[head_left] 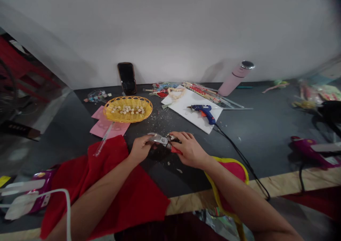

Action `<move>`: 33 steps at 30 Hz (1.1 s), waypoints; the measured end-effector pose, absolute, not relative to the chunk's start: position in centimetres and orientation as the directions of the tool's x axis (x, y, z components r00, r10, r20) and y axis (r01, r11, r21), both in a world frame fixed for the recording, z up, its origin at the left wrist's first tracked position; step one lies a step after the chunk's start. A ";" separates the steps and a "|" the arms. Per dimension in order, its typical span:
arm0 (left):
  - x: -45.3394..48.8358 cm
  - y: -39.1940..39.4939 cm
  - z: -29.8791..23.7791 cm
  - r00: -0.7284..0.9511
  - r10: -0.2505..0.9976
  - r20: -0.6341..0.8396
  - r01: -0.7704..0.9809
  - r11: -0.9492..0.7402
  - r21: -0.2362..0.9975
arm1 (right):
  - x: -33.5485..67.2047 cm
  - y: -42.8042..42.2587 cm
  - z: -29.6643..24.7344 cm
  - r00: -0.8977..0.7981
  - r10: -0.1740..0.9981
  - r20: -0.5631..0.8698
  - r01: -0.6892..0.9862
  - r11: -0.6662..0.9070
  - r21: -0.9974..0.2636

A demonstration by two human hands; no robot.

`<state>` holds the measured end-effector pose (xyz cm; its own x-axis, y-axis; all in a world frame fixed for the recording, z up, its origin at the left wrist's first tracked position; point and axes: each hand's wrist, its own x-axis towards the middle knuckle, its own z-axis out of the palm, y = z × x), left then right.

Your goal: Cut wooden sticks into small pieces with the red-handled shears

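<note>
Hands at the pliers, two of them.
Left hand (140, 149) curled shut around one pair of pliers (161, 140); right hand (188, 149) fingers pinched its tip end, one yellow basket (128, 109) just beyond the fingertips.

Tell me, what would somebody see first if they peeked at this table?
Probably the yellow basket of small pale beads, sitting on pink paper left of the middle. Just in front of it, the left hand and right hand meet over a metal cutter with a red handle. The big red cloth under the left arm and the blue glue gun on a white sheet behind stand out too.
</note>
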<state>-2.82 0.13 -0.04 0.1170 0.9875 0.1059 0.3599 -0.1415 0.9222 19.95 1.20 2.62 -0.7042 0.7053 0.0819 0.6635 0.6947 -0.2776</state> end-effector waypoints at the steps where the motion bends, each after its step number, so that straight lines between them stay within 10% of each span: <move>1: -2.9 0.1 -0.1 0.129 0.987 0.096 0.366 -0.138 0.920 | 20.0 1.2 2.7 -0.706 0.703 0.081 0.662 0.697 -0.277; 33: -2.6 0.3 -0.2 -0.019 0.996 0.084 0.302 -0.075 0.950 | 19.4 0.7 2.3 -0.660 0.747 0.086 0.709 0.656 -0.259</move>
<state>-2.65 0.28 -0.19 -0.0189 0.9963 0.0842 0.3018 -0.0746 0.9504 19.37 0.69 2.33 -0.6597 0.7466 0.0858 0.7087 0.6561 -0.2595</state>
